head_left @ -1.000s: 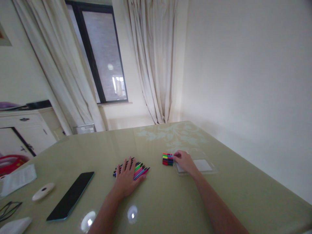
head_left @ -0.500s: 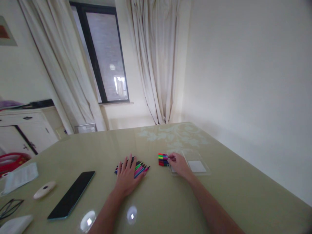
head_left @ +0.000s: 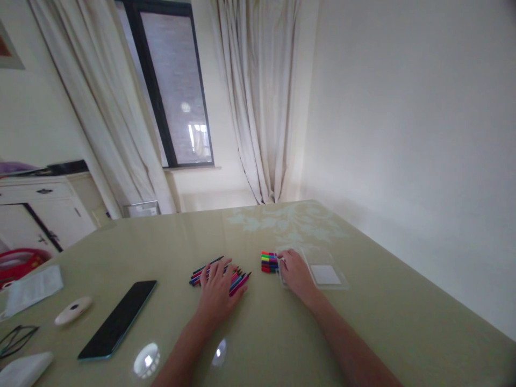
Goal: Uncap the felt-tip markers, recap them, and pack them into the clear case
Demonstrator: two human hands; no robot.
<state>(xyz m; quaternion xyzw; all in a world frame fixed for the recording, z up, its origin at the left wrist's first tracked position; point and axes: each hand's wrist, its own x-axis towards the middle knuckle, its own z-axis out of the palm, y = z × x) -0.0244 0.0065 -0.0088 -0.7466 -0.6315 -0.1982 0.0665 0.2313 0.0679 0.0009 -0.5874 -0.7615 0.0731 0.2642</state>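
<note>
My left hand [head_left: 218,287] lies over a loose pile of coloured felt-tip pens [head_left: 241,280], palm down with its fingers apart and bent. Pen tips and bodies stick out on both sides of it; the middle of the pile is covered. To the right, my right hand [head_left: 297,273] rests over the left part of a clear plastic case [head_left: 341,282], fingers apart. Its fingertips are near a neat stack of felt-tip pens with coloured ends [head_left: 268,262], which protrude from the case's left side. The rest of those pens is hidden under the hand.
On the left of the table [head_left: 258,344] lie a dark phone [head_left: 119,320], a white oval object [head_left: 73,311], a face mask [head_left: 34,290], glasses [head_left: 16,341] and a white object [head_left: 26,371]. A wall [head_left: 423,188] borders the table's right side.
My left hand has shifted slightly right with its fingers drawn in, moving the loose pens; some at the back-left now show. My right hand's fingers have loosened from a pinch at the stacked pens.
</note>
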